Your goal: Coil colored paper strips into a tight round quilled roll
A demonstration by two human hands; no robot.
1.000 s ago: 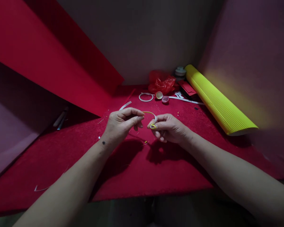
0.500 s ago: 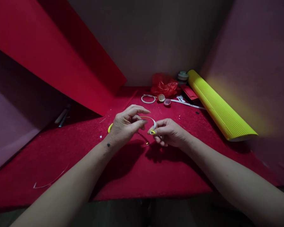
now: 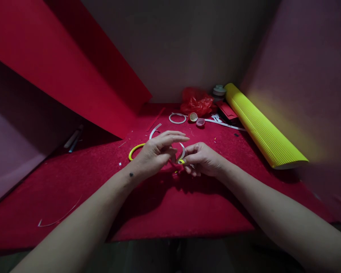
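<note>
Both hands meet above the middle of a red felt table [image 3: 187, 212]: the right hand [image 3: 203, 159] pinches the small coiled end of a yellow-and-white paper strip [image 3: 182, 154] between thumb and forefinger, while the left hand [image 3: 156, 151], fingers loosely extended, guides the strip's free length, which loops out yellow behind its wrist. Only a small coil looks wound, with most of the strip left. Toward the far edge lie a white ring [image 3: 177, 118], two small caps [image 3: 196, 119] and a red bag [image 3: 197, 101]; a yellow corrugated roll [image 3: 261, 127] lies along the right edge.
</note>
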